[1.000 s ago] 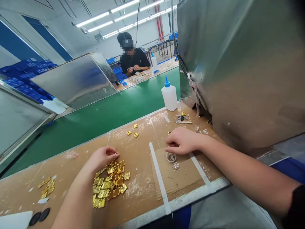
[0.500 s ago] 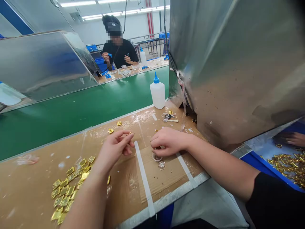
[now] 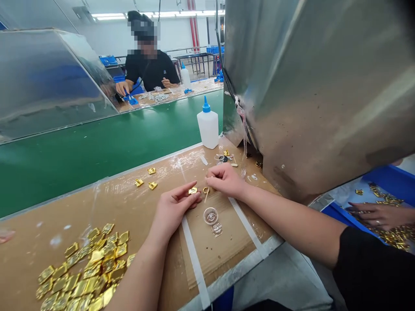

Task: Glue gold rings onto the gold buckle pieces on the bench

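Observation:
My left hand [image 3: 175,207] pinches a small gold-coloured metal piece [image 3: 193,190] between thumb and fingers. Close by on the right, my right hand [image 3: 225,180] is closed on a thin wooden stick [image 3: 206,195] that points down. A gold ring [image 3: 205,189] shows beside the stick; what it rests on I cannot tell. Below the hands a small clear round cup [image 3: 210,216] stands on a cardboard sheet [image 3: 223,255]. Three gold pieces [image 3: 151,171] lie apart behind my left hand, and a heap of similar gold pieces [image 3: 94,268] covers the bench at left.
A white bottle with a blue nozzle [image 3: 208,127] stands at the bench's back edge, before a green belt [image 3: 97,138]. A large metal housing [image 3: 308,99] rises at right. Another person's hand [image 3: 376,216] reaches into a blue bin [image 3: 343,220]; a co-worker [image 3: 151,69] sits opposite.
My right hand has come away from above the cup, and the stick now shows. My left hand has moved right, towards it. A third gold piece is visible beside the two at the back.

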The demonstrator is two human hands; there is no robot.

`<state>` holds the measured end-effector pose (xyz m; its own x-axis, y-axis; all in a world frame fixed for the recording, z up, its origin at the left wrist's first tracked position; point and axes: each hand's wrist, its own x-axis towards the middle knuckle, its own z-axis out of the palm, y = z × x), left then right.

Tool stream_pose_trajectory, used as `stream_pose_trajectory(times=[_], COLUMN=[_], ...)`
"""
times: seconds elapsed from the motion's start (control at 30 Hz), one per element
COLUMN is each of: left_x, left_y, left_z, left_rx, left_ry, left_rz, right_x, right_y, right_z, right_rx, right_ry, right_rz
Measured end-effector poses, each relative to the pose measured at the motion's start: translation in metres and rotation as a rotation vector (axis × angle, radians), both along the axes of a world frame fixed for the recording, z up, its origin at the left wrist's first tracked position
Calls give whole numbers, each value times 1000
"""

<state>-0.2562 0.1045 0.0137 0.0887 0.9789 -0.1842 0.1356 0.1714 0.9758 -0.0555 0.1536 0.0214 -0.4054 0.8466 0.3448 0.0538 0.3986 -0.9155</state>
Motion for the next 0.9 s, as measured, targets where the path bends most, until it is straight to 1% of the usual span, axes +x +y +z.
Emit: stream_pose_trajectory(times=[0.07, 0.13, 0.33, 0.7, 0.9], left_x=[1, 1, 1, 1, 0], left_y=[0, 0, 2, 2, 1], left_z=[-1, -2, -6, -7, -5], left_rx=[5, 2, 16, 51, 32], left_ry=[17, 12, 62, 118, 117], left_rz=[-12, -15, -42, -56, -66], right_x=[-1, -3, -8, -11, -9], right_y=[1, 2, 3, 4, 4], right_z=[-2, -4, -10, -12, -13], right_rx=[30, 66, 161, 168, 206], right_ry=[22, -11, -112, -207, -185], right_rz=[-109, -153, -158, -149, -144])
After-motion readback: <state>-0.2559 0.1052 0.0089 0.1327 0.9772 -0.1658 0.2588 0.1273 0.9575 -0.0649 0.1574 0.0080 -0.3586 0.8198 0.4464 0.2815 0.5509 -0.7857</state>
